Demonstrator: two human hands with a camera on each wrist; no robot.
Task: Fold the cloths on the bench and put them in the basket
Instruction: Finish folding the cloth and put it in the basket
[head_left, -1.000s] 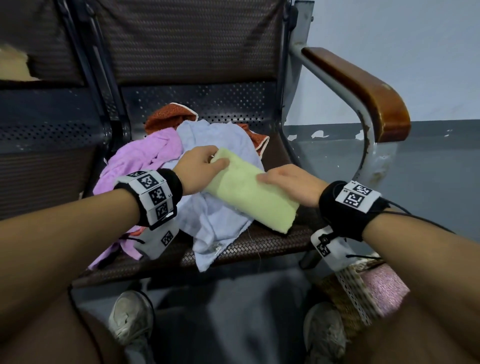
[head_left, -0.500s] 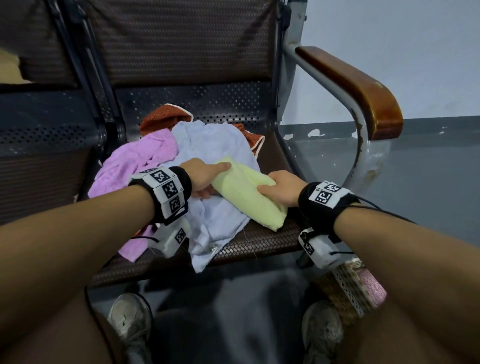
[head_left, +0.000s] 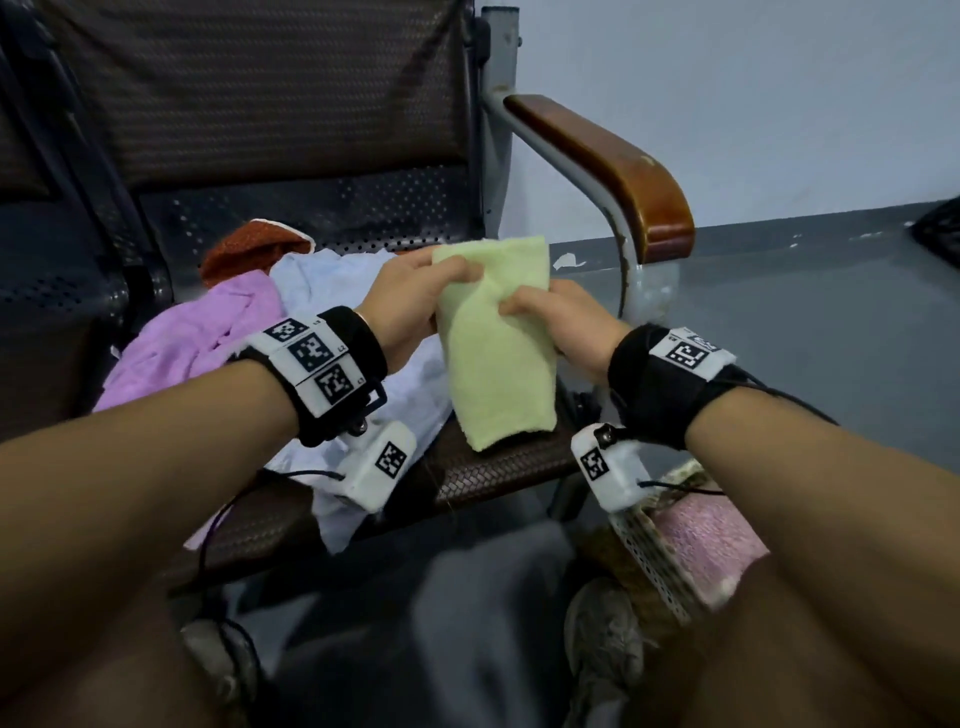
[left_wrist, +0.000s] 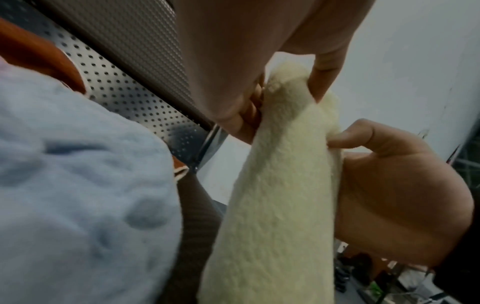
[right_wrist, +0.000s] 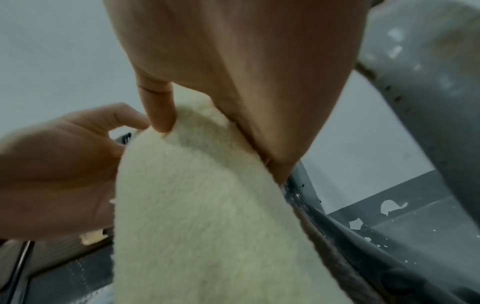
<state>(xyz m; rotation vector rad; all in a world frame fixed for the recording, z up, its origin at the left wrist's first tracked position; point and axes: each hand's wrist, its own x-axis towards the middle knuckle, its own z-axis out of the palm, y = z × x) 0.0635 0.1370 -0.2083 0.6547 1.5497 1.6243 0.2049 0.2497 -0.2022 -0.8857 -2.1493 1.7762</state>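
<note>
Together, both hands (head_left: 410, 306) pinching yellow cloth (head_left: 498, 364).

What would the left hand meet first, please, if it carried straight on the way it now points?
Probably the right hand: the left hand points rightward across the yellow-green cloth that both grip. Beyond that stands the bench armrest; depth is unclear.

Armrest (head_left: 613, 166) right (cloth pile (head_left: 332, 291) left)
</note>
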